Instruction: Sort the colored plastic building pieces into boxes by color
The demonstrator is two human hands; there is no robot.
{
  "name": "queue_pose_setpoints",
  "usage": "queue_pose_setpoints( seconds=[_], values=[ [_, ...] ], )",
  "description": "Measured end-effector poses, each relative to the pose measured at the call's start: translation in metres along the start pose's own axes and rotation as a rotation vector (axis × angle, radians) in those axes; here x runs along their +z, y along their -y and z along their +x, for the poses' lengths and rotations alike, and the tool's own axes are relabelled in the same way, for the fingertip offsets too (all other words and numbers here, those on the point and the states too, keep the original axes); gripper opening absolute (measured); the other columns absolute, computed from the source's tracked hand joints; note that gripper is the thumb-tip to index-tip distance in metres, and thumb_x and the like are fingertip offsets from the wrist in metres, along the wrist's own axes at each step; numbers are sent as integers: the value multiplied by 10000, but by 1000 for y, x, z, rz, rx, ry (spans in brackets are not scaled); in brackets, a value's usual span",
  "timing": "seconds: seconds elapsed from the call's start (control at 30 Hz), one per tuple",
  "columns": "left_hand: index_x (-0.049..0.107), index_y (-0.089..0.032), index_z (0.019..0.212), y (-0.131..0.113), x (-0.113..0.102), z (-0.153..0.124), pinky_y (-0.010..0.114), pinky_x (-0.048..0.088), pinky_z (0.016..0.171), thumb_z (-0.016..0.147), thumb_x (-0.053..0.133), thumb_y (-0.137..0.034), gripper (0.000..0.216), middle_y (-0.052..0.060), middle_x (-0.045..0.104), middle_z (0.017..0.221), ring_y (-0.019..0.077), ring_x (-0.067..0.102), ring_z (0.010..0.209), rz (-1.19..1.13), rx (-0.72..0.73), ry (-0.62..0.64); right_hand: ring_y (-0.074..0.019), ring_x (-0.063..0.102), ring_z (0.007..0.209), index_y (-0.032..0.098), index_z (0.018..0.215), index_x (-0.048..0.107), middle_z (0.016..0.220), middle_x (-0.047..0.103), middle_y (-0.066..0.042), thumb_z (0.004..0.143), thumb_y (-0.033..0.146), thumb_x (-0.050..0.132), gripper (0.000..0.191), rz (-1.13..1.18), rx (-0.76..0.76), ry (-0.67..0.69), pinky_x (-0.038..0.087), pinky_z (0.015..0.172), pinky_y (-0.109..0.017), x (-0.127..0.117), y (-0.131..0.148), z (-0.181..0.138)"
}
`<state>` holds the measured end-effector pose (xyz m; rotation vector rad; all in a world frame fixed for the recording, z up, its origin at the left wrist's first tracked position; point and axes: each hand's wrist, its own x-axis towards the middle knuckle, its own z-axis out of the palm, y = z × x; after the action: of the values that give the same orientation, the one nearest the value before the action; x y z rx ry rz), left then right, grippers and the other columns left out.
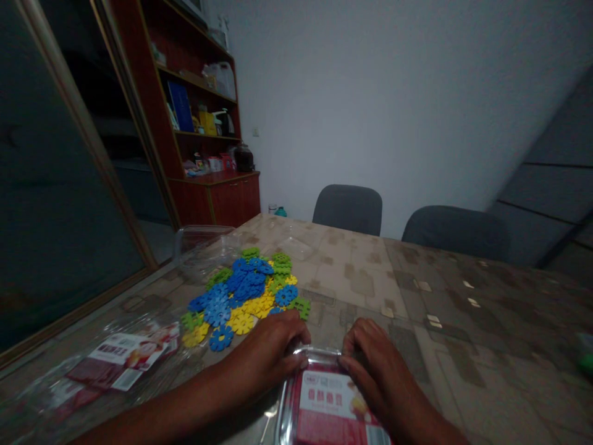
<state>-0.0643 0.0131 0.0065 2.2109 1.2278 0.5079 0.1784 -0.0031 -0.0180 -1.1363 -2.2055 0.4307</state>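
Note:
A clear plastic food box (283, 408) with a red and white printed label lies at the near edge of the view. My left hand (278, 346) pinches its far left corner, thumb against the rim and fingers curled. At the far right corner my right hand (377, 368) grips the same rim, its thumb over the label. Just beyond my left hand spreads a pile of flat snowflake-shaped plastic pieces (250, 284) in blue, yellow and green. The near part of the box runs out of view.
Clear packaging with red and white labels (125, 355) lies at the left. An empty transparent container (204, 238) stands behind the pile, near a clear lid-like tray (296, 247). Two grey chairs (347, 207) line the far side of the patterned table (361, 278).

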Motion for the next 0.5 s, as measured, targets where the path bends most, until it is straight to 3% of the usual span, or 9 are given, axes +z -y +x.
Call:
queue_pose_setpoints(
  seconds=[0.3, 0.4, 0.5],
  values=[
    [615, -199, 907, -6, -9, -8, 280, 364, 748, 850, 627, -146, 79, 1, 606, 902, 188, 540, 831, -94, 89, 20, -206, 542, 721, 232, 812, 480, 789, 561, -19, 975, 233, 490, 164, -41, -141, -84, 389, 641, -308, -4, 8, -3],
    [633, -201, 934, -8, -7, -5, 271, 356, 735, 822, 619, -124, 137, -2, 610, 901, 187, 542, 831, -110, 71, 5, -202, 531, 699, 232, 789, 464, 755, 545, -10, 923, 229, 530, 149, -83, -69, -73, 366, 639, -304, -5, 10, -1],
    [657, -190, 920, -8, 5, 2, 257, 324, 679, 765, 622, -76, 196, -24, 582, 806, 170, 524, 759, -103, -10, -14, -222, 537, 737, 226, 781, 483, 775, 572, -29, 846, 212, 590, 126, -123, 118, 47, 349, 670, -319, -2, 13, 3]
  ],
)
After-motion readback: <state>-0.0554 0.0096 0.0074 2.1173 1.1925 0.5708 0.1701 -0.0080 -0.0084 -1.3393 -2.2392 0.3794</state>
